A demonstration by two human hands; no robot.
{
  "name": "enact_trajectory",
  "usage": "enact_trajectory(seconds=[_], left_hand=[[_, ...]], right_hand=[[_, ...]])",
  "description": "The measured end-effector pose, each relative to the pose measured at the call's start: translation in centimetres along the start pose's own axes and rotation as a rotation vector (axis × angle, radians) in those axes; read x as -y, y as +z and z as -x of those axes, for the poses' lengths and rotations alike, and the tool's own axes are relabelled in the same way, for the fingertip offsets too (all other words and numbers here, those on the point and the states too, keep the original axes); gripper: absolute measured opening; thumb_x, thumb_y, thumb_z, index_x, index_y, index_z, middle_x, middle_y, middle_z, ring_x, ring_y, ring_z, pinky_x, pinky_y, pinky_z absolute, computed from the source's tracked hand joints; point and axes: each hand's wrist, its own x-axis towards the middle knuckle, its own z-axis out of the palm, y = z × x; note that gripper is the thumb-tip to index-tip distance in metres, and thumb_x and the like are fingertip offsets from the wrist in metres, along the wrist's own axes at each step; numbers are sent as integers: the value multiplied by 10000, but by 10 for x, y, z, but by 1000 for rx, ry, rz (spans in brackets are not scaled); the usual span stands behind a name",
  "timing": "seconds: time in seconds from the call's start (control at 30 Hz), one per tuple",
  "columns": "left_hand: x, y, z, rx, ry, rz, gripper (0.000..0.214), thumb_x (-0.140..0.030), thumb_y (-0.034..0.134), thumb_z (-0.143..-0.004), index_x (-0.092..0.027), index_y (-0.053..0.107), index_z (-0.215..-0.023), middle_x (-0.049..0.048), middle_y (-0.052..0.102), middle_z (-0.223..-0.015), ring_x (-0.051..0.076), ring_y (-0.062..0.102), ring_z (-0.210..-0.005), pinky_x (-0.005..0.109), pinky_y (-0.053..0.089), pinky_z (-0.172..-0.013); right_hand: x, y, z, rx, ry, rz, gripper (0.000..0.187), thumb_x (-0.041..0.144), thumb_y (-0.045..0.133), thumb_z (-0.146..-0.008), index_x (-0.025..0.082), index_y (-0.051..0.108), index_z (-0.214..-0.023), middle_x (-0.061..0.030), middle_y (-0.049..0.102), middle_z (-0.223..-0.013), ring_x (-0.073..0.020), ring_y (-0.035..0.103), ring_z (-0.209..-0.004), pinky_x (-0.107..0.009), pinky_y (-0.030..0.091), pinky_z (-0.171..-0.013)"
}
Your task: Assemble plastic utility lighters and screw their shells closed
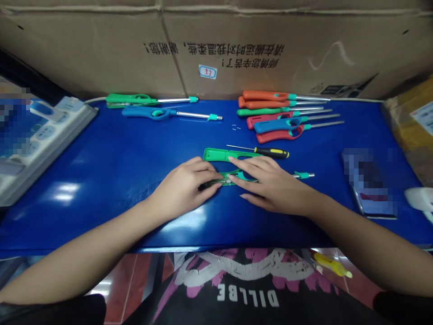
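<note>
Screwdriver just beyond green lighter

Back wall: brown cardboard boxes stand along the far edge, their printed text upside down, with a small white label near the middle
Table: glossy blue top runs left to right across the view
Left edge: white power strip on the table
Far right: brown parcel
Floor: glossy reddish surface below the near edge
Light: pale glare patches on the blue top, near left

mat clear L, lighter pile blocks R
</note>
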Motion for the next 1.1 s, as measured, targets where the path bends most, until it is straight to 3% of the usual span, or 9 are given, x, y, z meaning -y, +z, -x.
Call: enact_trajectory(seconds=[0.2,0.33,0.47,0.73,0.93,1.1], left_hand=[[-2,0,0,-52,-1,-25,201,-281,656,-986,-152,740,-1115,68,746,-1025,216,668,-944,369,565,-858],[-2,0,0,-73,14,-79,209,-293,657,-980,-154,729,-1119,71,751,-1041,221,669,-929,379,566,-846],[0,2,0,-55,41,-118,220,-304,648,-990,-152,733,-1125,78,750,-1027,220,670,-921,375,566,-837],[3,5,0,-38,56,-108,193,-288,636,-1001,-168,748,-1103,69,733,-994,208,658,-910,353,565,-816],[7,-1,-3,-141,62,-98,265,-332,675,-974,-151,718,-1164,84,734,-1049,219,662,-930,375,563,-841],[28,-13,-10,-195,26,-190,252,-242,591,-1013,-146,713,-1211,118,728,-1152,248,655,-1031,407,537,-894]], right_hand=[[-2,1,0,-47,42,-53,491,363,533,-1038,173,533,-1491,-207,369,-1662,-364,452,-1425,-606,395,-1145],[-4,-3,0,-100,59,-77,449,349,544,-1035,233,558,-1469,-169,438,-1630,-339,462,-1417,-609,403,-1131],[-4,-3,-1,-64,30,-60,401,334,530,-1040,218,616,-1414,-172,453,-1620,-347,487,-1401,-612,395,-1136],[-3,-5,-1,-7,-2,-64,449,306,502,-1047,180,552,-1475,-163,459,-1617,-339,489,-1397,-614,358,-1155],[-14,-16,3,-270,110,-89,382,244,571,-1010,165,599,-1383,-133,702,-1298,-265,604,-1202,-469,457,-1026],[-26,-14,8,-308,219,62,219,196,592,-990,234,743,-1145,-102,711,-1241,-292,619,-1146,-491,420,-939]])
